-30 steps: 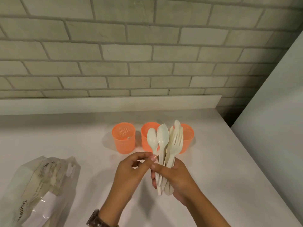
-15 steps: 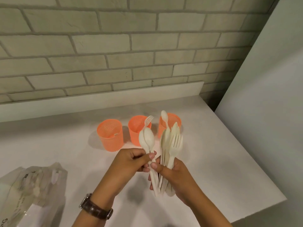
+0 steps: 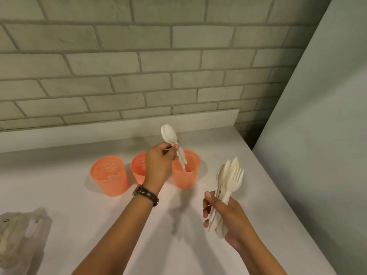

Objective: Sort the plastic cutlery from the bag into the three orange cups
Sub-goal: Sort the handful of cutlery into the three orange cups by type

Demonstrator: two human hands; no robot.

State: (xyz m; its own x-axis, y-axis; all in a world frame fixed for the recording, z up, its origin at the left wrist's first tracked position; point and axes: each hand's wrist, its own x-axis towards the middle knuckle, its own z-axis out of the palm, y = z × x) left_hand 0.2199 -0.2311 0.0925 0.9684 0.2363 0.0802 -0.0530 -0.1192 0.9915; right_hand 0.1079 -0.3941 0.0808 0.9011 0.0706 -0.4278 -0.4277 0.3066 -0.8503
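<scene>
Three orange mesh cups stand in a row on the white counter: the left cup (image 3: 109, 175), the middle cup (image 3: 138, 165) partly hidden behind my left hand, and the right cup (image 3: 186, 171). My left hand (image 3: 158, 163) grips white plastic spoons (image 3: 168, 133), bowls up, with the handles dipping into the right cup. My right hand (image 3: 224, 217) is lower right and holds a bundle of white cutlery (image 3: 228, 181) with forks and knife tips showing. The plastic bag (image 3: 17, 235) lies at the left edge.
The white counter (image 3: 79, 225) ends at a brick wall behind and a drop on the right. A pale panel (image 3: 327, 135) rises to the right. A small pale piece lies inside the left cup.
My left hand pulled spoons out of the bundle and carried them up and back over the right cup. My right hand moved right and down with the remaining cutlery.
</scene>
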